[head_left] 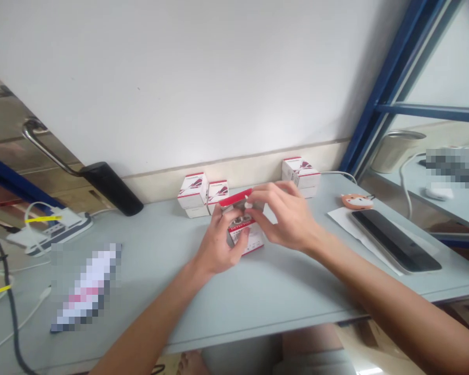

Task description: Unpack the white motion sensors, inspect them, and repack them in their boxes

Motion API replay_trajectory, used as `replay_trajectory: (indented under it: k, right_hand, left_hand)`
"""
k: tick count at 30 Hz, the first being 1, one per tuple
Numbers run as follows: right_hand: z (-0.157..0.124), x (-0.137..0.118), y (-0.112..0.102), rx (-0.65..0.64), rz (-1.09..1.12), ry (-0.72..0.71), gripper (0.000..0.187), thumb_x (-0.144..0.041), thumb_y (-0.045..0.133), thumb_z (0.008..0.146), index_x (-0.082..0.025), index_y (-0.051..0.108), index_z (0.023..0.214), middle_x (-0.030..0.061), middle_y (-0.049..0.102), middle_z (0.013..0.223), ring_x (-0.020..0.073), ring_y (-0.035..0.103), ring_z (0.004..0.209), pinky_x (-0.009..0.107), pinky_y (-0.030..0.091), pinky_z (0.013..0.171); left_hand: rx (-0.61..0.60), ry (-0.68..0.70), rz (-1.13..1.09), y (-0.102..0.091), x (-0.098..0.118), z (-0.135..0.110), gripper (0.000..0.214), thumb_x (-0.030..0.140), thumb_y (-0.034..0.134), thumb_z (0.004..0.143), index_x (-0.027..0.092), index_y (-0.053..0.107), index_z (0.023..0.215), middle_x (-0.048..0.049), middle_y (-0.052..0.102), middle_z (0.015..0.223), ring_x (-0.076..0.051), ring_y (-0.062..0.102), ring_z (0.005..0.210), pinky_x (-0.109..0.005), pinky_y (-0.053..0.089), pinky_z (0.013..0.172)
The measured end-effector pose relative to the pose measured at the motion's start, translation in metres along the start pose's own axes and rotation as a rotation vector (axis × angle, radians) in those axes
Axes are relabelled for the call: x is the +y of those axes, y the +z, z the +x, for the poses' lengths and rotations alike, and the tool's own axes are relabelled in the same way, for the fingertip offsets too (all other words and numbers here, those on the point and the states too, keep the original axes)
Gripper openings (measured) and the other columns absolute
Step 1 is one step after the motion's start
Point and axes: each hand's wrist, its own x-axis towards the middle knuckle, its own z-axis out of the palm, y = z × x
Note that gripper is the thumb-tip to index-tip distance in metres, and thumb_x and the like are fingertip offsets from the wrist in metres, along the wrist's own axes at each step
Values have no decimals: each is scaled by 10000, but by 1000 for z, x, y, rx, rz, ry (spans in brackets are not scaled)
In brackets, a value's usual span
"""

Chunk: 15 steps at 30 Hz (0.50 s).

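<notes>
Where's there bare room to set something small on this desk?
Two bare patches: between the left hand and the pixelated item, and from the held box toward the desk's front edge. Crowded: the far left, with power strip and cables, and the right, where the phone partly covers paper.

At Least Four Boxes [193, 196]

One left hand [216, 244] and one right hand [287, 216] are meeting at one box [255, 239]; at least three more are standing behind. One phone [396, 240], one paper sheet [342, 219], one orange item [357, 201] and one power strip [60, 232] are sharing one table [308, 291].
</notes>
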Motion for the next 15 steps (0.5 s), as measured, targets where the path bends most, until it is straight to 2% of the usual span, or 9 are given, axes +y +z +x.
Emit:
replay_trajectory:
  k: [5, 9, 12, 15]
  right_hand:
    - [1, 13, -6, -72, 189, 91, 59, -184, 640, 999, -236, 650, 1024, 36, 720, 967, 202, 673, 875, 372, 485, 818]
    - [1, 14, -7, -86, 325, 138, 135, -150, 615, 993, -242, 703, 1036, 57, 691, 1017, 220, 665, 961, 383, 540, 864]
    - [2, 13, -9, -131, 302, 133, 239, -89, 552, 986, -241, 724, 1051, 71, 668, 1059, 227, 645, 990, 386, 541, 871]
    - [3, 12, -14, -208, 174, 58, 279, -56, 516, 960, -219, 716, 1064, 80, 671, 1040, 238, 608, 931, 399, 501, 827]
  left_hand:
    - [18, 3, -4, 1, -1, -1, 383, 176, 641, 934, 262, 493, 1278, -68, 642, 1118, -249, 598, 1062, -439, 554, 923]
    - [6, -8, 1, 1, 2, 1, 381, 171, 627, 943, 265, 493, 1288, -76, 637, 1165, -251, 587, 1096, -435, 547, 937]
    - [-10, -7, 14, 1, 4, 2, 391, 170, 621, 948, 260, 483, 1302, -77, 630, 1161, -247, 586, 1088, -433, 546, 941]
    - [-8, -1, 7, 2, 3, 1, 395, 171, 614, 954, 259, 467, 1310, -76, 631, 1147, -252, 586, 1096, -438, 545, 939]
